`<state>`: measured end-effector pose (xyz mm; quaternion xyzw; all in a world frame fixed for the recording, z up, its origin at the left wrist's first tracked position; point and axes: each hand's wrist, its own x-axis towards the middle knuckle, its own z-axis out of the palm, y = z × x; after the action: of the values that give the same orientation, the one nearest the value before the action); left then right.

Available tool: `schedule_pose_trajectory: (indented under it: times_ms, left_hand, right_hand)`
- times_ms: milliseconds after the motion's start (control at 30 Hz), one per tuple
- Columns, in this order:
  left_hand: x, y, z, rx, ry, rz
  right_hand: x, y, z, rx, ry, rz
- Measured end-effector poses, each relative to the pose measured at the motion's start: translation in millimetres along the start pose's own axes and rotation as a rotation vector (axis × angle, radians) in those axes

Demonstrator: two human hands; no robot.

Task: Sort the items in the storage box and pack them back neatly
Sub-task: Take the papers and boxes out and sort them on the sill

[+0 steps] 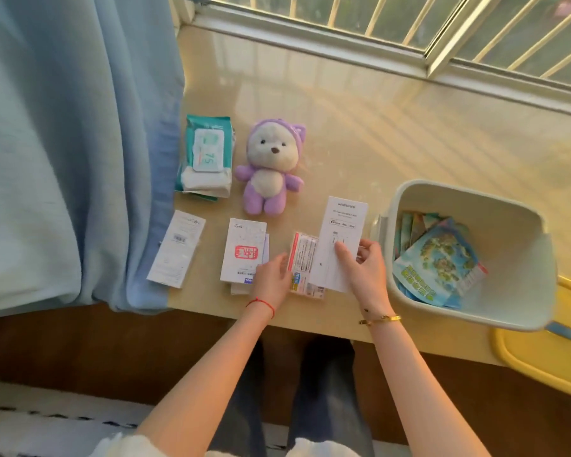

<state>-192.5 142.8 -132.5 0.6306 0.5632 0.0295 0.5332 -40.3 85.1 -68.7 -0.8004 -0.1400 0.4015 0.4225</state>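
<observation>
Pinching a tall white box in right hand grip, left hand fingers relaxed apart.

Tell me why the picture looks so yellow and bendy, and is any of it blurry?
In the head view, warm low sunlight through the window bars tints the sill golden and lays striped shadows and glare on it; the wide-angle lens bows the curtain and storage box outward; small print on the white box in the right hand is too soft to read.
</observation>
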Motion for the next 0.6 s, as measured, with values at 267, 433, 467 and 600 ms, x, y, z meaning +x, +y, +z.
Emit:
schedule_pose_trajectory:
  times_ms: [267, 433, 467, 600]
  left_hand:
    - [-37, -41, -144, 0.303, 0.337, 0.222]
    - [-53, -84, -220, 0.380, 0.443, 0.177]
    - [-55, -93, -229, 0.389, 0.447, 0.174]
    - [-60, -118, -245, 0.403, 0.424, 0.132]
  right_hand:
    - [-25, -28, 110, -0.016, -0.122, -0.025]
    - [-37, -21, 202, -0.122, -0.223, -0.025]
    - [-38, -18, 219, -0.145, -0.240, -0.009]
    - [-40, -7, 269, -0.212, -0.282, 0.033]
